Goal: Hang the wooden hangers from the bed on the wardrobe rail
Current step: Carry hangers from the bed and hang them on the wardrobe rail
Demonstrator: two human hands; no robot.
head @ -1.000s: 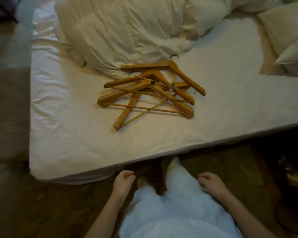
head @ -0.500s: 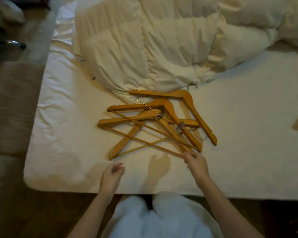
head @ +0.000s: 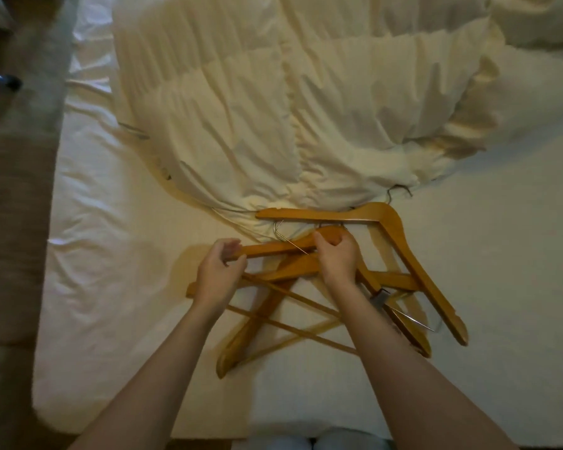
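Left hand (head: pixel 220 276) grips the arm tip, right hand (head: pixel 337 256) the crown of one wooden hanger (head: pixel 273 250) atop the tangled pile (head: pixel 429 284) on the bed (head: pixel 111 287) — crossed bars and hooks could snag, dragging others along.

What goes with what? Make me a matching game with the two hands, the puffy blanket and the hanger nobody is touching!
Things:
1 left hand
2 right hand
3 duvet
4 far hanger

States:
A crumpled on the bed
B grips the top hanger at its middle
C lies untouched by the duvet's edge
D grips the top hanger's end

Pairs: 1-D, 2-B, 3-A, 4-C
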